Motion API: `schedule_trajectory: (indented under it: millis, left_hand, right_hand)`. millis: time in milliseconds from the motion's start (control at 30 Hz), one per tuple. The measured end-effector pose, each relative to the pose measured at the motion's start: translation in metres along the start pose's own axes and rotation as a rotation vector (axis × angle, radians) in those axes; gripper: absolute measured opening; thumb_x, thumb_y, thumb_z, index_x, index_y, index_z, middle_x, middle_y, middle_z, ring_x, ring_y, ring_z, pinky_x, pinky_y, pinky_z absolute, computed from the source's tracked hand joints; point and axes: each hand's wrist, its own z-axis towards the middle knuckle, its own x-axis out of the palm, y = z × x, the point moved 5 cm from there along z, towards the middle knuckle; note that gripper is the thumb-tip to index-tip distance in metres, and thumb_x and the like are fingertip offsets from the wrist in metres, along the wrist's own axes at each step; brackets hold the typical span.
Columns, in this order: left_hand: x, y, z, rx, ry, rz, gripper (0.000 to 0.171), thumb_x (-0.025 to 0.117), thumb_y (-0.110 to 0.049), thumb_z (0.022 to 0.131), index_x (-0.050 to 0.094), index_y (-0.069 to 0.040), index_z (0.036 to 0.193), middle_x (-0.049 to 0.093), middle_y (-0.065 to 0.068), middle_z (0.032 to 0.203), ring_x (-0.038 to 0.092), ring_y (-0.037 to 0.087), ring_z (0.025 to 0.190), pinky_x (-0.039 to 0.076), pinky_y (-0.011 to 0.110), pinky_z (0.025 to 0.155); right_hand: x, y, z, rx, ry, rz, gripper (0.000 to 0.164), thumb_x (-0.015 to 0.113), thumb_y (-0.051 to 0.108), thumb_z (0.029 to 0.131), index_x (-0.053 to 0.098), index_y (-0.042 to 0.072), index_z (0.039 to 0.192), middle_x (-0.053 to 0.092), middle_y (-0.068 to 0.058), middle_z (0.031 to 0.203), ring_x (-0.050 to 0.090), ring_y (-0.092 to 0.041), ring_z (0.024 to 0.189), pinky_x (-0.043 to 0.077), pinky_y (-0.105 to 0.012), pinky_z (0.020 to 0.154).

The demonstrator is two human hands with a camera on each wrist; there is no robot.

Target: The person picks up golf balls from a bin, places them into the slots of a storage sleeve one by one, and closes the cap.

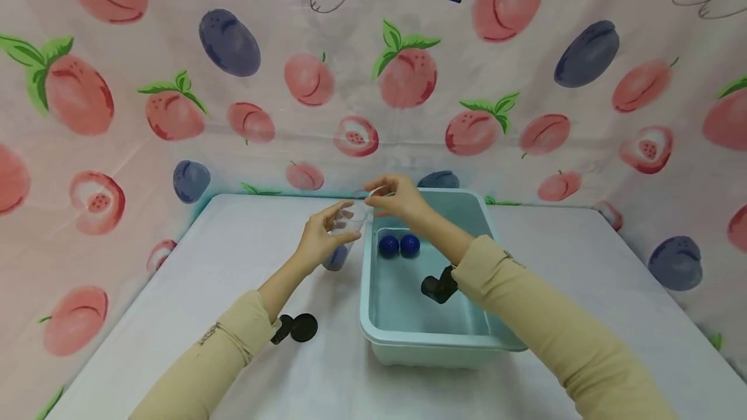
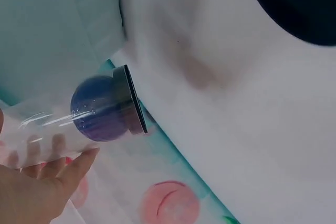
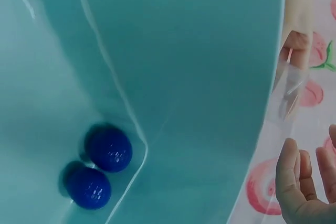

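My left hand [image 1: 323,238] grips a clear plastic tube [image 1: 350,220], tilted beside the left wall of a light blue bin. At the tube's lower end sits a dark blue ball [image 2: 100,108], above a black end cap [image 2: 130,99]. My right hand [image 1: 399,198] hovers near the tube's upper end, over the bin's far left corner. In the right wrist view its fingers [image 3: 287,169] are bent and spread, and no object shows between them. Two blue balls [image 1: 388,246] [image 3: 109,148] lie together inside the bin.
The light blue bin [image 1: 432,340] stands on a white table [image 1: 175,277]. Black pieces [image 1: 430,287] lie in it, partly behind my right sleeve. On the table, a round black cap [image 1: 304,327] and another black piece [image 1: 283,329] lie by my left sleeve. A fruit-print cloth [image 1: 362,76] hangs behind.
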Motion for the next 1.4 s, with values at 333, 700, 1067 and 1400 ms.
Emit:
schedule_trajectory:
  millis: [333,700,1067,1400]
  left_hand:
    - [0.001,0.005,-0.001,-0.023,-0.008,-0.034,0.058,0.074,-0.006,0.079,0.052,-0.009,0.133,0.062,0.018,0.120,0.057,0.036,0.115,0.037,0.049,0.107]
    - [-0.004,0.016,-0.003,-0.050,-0.012,-0.049,0.061,0.076,-0.007,0.078,0.053,-0.013,0.134,0.063,0.018,0.121,0.058,0.034,0.116,0.039,0.050,0.105]
    - [-0.006,0.012,-0.001,-0.058,0.002,-0.079,0.061,0.074,-0.008,0.080,0.050,-0.011,0.136,0.061,0.018,0.124,0.055,0.035,0.119,0.044,0.048,0.101]
    - [-0.005,0.013,-0.003,-0.085,0.021,-0.109,0.062,0.074,-0.006,0.080,0.049,-0.009,0.136,0.058,0.022,0.127,0.053,0.039,0.121,0.042,0.048,0.103]
  right_hand:
    - [-0.022,-0.023,-0.002,0.099,-0.064,0.013,0.032,0.058,0.002,0.090,0.055,-0.011,0.119,0.058,-0.017,0.103,0.059,-0.032,0.098,0.053,-0.044,0.089]
    - [-0.041,-0.063,0.000,0.274,-0.095,-0.166,0.032,0.057,0.010,0.092,0.056,-0.005,0.121,0.053,-0.024,0.128,0.055,-0.040,0.112,0.054,-0.042,0.086]
    - [-0.047,-0.088,0.003,0.383,-0.087,-0.271,0.032,0.057,0.010,0.091,0.056,-0.004,0.120,0.049,-0.025,0.130,0.055,-0.040,0.106,0.052,-0.049,0.088]
    - [-0.044,-0.102,0.003,0.425,-0.045,-0.376,0.037,0.058,0.011,0.091,0.053,-0.005,0.124,0.049,-0.028,0.129,0.057,-0.043,0.107,0.054,-0.048,0.085]
